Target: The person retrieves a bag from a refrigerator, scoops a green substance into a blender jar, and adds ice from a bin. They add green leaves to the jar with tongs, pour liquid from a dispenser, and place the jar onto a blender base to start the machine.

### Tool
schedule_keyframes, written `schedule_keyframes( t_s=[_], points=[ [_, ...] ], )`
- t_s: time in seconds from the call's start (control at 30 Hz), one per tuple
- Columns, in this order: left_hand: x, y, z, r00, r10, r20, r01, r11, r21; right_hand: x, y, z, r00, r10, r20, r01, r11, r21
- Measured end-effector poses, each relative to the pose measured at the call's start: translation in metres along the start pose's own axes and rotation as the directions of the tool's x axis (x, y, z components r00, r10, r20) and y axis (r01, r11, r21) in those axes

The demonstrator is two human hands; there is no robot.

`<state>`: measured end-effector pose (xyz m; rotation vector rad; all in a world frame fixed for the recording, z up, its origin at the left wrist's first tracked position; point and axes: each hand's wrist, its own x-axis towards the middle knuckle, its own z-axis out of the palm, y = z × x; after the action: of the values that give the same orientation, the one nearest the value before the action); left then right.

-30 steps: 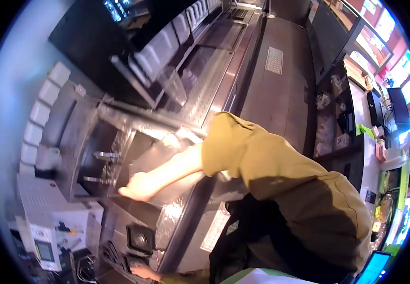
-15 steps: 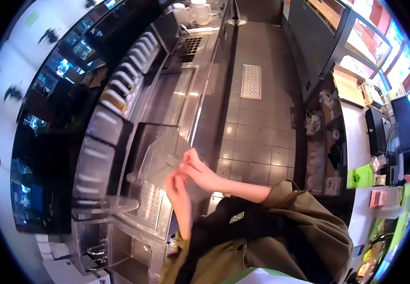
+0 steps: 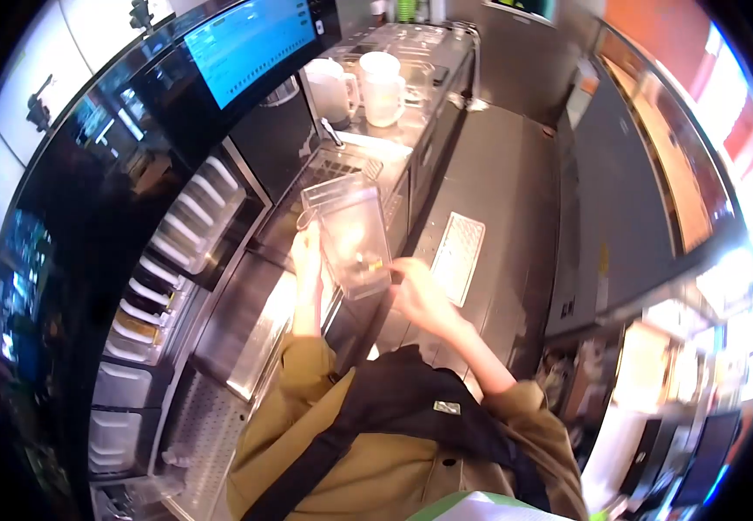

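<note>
At chest height above the steel bench [image 3: 342, 286], the left hand [image 3: 307, 252] closes its grip on the side of a clear plastic container [image 3: 348, 234]; the right hand [image 3: 416, 291] pinches its lower corner at 4 o'clock. Rigid, light, probably slick, it looks best held by both side walls. White pitchers [image 3: 359, 82] stand at 12 o'clock.

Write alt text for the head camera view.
A person's left hand and right hand hold a clear rectangular plastic container above a long stainless steel counter. Two white plastic pitchers stand farther along, below a blue wall screen.
</note>
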<state>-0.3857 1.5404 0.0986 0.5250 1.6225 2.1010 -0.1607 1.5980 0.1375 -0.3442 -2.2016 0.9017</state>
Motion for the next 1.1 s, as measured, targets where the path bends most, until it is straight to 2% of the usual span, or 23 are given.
schedule_keyframes(
  t_s=[0.1, 0.2, 0.23, 0.27, 0.33, 0.4, 0.43, 0.5, 0.53, 0.57, 0.6, 0.63, 0.67, 0.7, 0.73, 0.77, 0.83, 0.87, 0.9, 0.97, 1.03, 1.07, 1.1],
  points=[
    [0.123, -0.061, 0.037, 0.973, 0.177, -0.147, -0.147, 0.97, 0.193, -0.009, 0.113, -0.075, 0.972, 0.223, -0.075, -0.231, 0.964, -0.13],
    [0.222, -0.106, 0.064, 0.877, 0.387, -0.285, -0.411, 0.911, -0.028, -0.02, 0.199, -0.131, 0.924, 0.374, -0.076, -0.381, 0.911, -0.156],
    [0.243, -0.113, 0.066, 0.895, 0.327, -0.303, -0.332, 0.943, 0.037, -0.027, 0.232, -0.143, 0.898, 0.429, -0.099, -0.44, 0.876, -0.2],
    [0.269, -0.129, 0.074, 0.838, 0.376, -0.394, -0.466, 0.871, -0.159, -0.029, 0.26, -0.158, 0.859, 0.506, -0.074, -0.511, 0.853, -0.105],
    [0.286, -0.137, 0.07, 0.838, 0.314, -0.447, -0.275, 0.949, 0.153, -0.024, 0.324, -0.185, 0.818, 0.575, 0.009, -0.566, 0.809, -0.157],
    [0.301, -0.139, 0.067, 0.809, 0.247, -0.534, -0.215, 0.969, 0.121, 0.003, 0.393, -0.209, 0.811, 0.576, 0.1, -0.567, 0.817, -0.109],
    [0.3, -0.134, 0.065, 0.799, 0.061, -0.598, 0.026, 0.99, 0.136, 0.025, 0.428, -0.218, 0.822, 0.552, 0.141, -0.547, 0.834, -0.075],
    [0.314, -0.15, 0.061, 0.714, 0.21, -0.668, -0.048, 0.966, 0.253, 0.086, 0.495, -0.23, 0.867, 0.456, 0.201, -0.456, 0.889, -0.052],
    [0.323, -0.173, 0.035, 0.747, 0.478, -0.463, 0.023, 0.677, 0.736, 0.137, 0.498, -0.234, 0.844, 0.479, 0.24, -0.484, 0.874, -0.042],
    [0.325, -0.174, 0.036, 0.736, 0.628, -0.253, -0.004, 0.378, 0.926, 0.182, 0.515, -0.238, 0.806, 0.506, 0.307, -0.497, 0.86, -0.113],
    [0.323, -0.177, 0.04, 0.838, 0.416, -0.354, 0.207, 0.359, 0.91, 0.215, 0.538, -0.238, 0.792, 0.516, 0.326, -0.498, 0.855, -0.145],
    [0.326, -0.161, 0.064, 0.713, 0.362, -0.601, 0.227, 0.691, 0.686, 0.256, 0.554, -0.229, 0.896, 0.371, 0.244, -0.376, 0.926, -0.026],
    [0.325, -0.135, 0.1, 0.664, 0.377, -0.645, 0.258, 0.694, 0.672, 0.286, 0.596, -0.222, 0.893, 0.352, 0.282, -0.377, 0.925, 0.041],
    [0.335, -0.184, 0.046, 0.61, 0.643, -0.462, 0.124, 0.499, 0.858, 0.325, 0.612, -0.218, 0.871, 0.394, 0.295, -0.433, 0.898, 0.078],
    [0.337, -0.182, 0.054, 0.555, 0.619, -0.556, 0.105, 0.611, 0.784, 0.366, 0.629, -0.214, 0.828, 0.448, 0.337, -0.528, 0.825, 0.201],
    [0.331, -0.142, 0.099, 0.635, 0.651, -0.415, 0.039, 0.51, 0.859, 0.399, 0.658, -0.21, 0.81, 0.444, 0.385, -0.559, 0.782, 0.276],
    [0.332, -0.111, 0.184, 0.233, 0.509, -0.829, 0.642, 0.56, 0.524, 0.456, 0.707, -0.205, 0.738, 0.558, 0.378, -0.672, 0.652, 0.35],
    [0.319, -0.157, 0.168, 0.114, 0.738, -0.665, 0.39, 0.583, 0.713, 0.477, 0.733, -0.205, 0.706, 0.605, 0.368, -0.708, 0.618, 0.343],
    [0.319, -0.162, 0.218, 0.181, 0.766, -0.617, 0.517, 0.46, 0.722, 0.497, 0.756, -0.204, 0.671, 0.647, 0.362, -0.741, 0.581, 0.337],
    [0.337, -0.211, 0.298, 0.557, 0.565, -0.608, 0.22, 0.606, 0.764, 0.537, 0.789, -0.208, 0.592, 0.728, 0.346, -0.803, 0.493, 0.337],
    [0.404, -0.238, 0.401, 0.755, 0.027, -0.655, 0.278, 0.892, 0.357, 0.555, 0.826, -0.213, 0.547, 0.743, 0.386, -0.833, 0.437, 0.339],
    [0.438, -0.252, 0.452, 0.762, -0.246, -0.599, 0.408, 0.9, 0.15, 0.571, 0.845, -0.218, 0.537, 0.741, 0.404, -0.839, 0.419, 0.346],
    [0.474, -0.209, 0.524, 0.943, 0.046, -0.331, 0.139, 0.846, 0.514, 0.583, 0.857, -0.224, 0.508, 0.753, 0.418, -0.855, 0.386, 0.346]
  ],
)
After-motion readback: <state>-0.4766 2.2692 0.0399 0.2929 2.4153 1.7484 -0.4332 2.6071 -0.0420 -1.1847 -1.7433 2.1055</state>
